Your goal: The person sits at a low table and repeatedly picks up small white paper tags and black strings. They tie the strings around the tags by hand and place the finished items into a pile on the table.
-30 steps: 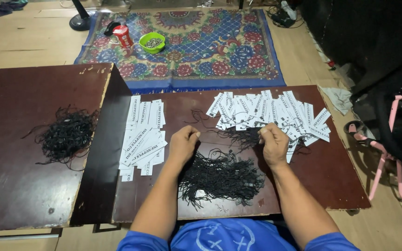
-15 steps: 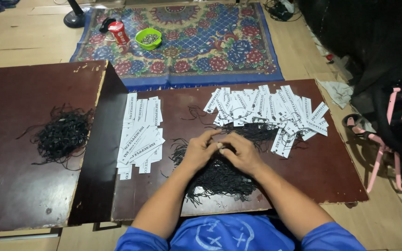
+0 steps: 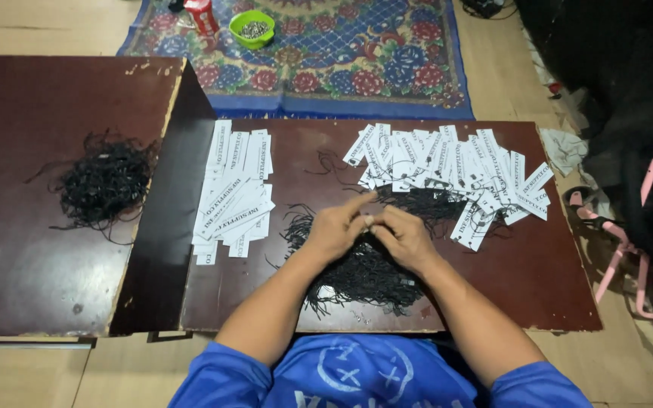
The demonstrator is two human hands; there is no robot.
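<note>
My left hand [image 3: 335, 227] and my right hand [image 3: 400, 236] meet fingertip to fingertip above a loose pile of black strings [image 3: 357, 272] on the dark brown table [image 3: 538, 287]. Both pinch something small and thin between them, apparently a black string; it is too small to make out. A stack of white paper tags [image 3: 234, 193] lies to the left of my hands. A wider spread of white tags [image 3: 447, 162], some with strings attached, lies beyond my right hand.
A second brown table [image 3: 32, 98] on the left carries another heap of black strings [image 3: 106, 181]. On the patterned rug [image 3: 341, 53] beyond stand a green bowl [image 3: 252, 27] and a red can [image 3: 199, 13]. A pink-framed object [image 3: 644, 227] sits at the right.
My hands were apart on the tags and strings a second ago. They have since come together at the middle over the black string pile and now pinch at one spot.
</note>
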